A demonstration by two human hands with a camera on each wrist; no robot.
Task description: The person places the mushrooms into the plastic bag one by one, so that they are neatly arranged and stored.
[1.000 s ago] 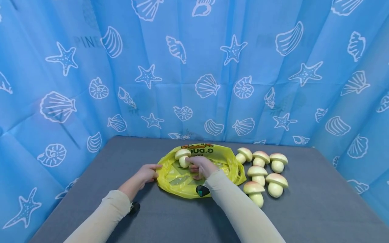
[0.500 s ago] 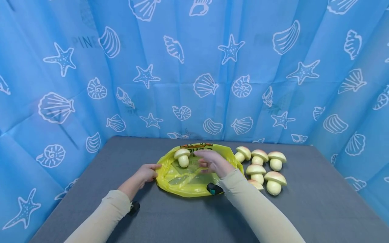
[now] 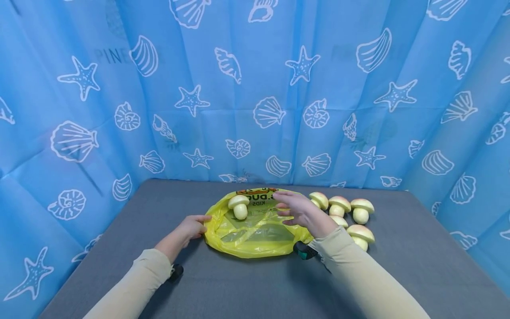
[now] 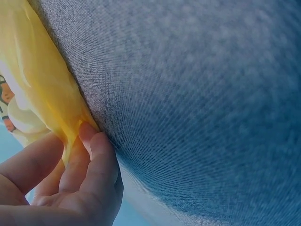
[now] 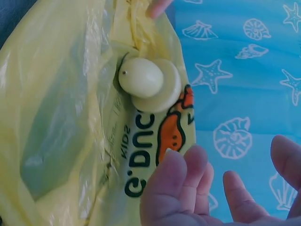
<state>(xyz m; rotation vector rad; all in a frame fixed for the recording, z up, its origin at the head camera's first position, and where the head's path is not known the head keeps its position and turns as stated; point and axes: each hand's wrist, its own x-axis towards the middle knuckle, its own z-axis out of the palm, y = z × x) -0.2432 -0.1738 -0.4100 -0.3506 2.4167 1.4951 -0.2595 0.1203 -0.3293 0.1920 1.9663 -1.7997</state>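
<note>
A yellow plastic bag lies spread on the table with its mouth facing up. Inside its left part rests one toy mushroom with a pale cap; the right wrist view shows this mushroom beside printed lettering. My left hand pinches the bag's left rim between thumb and fingers, as the left wrist view also shows. Over the bag's right side, my right hand is held with its fingers spread and nothing in them. Partly behind the right forearm, several loose mushrooms stand right of the bag.
The grey table extends around the bag on all sides. A blue curtain printed with white shells and starfish hangs behind it and along both sides.
My right hand has let go of the mushroom inside the bag and drawn away to the right, its fingers spreading. The left hand keeps its hold on the rim.
</note>
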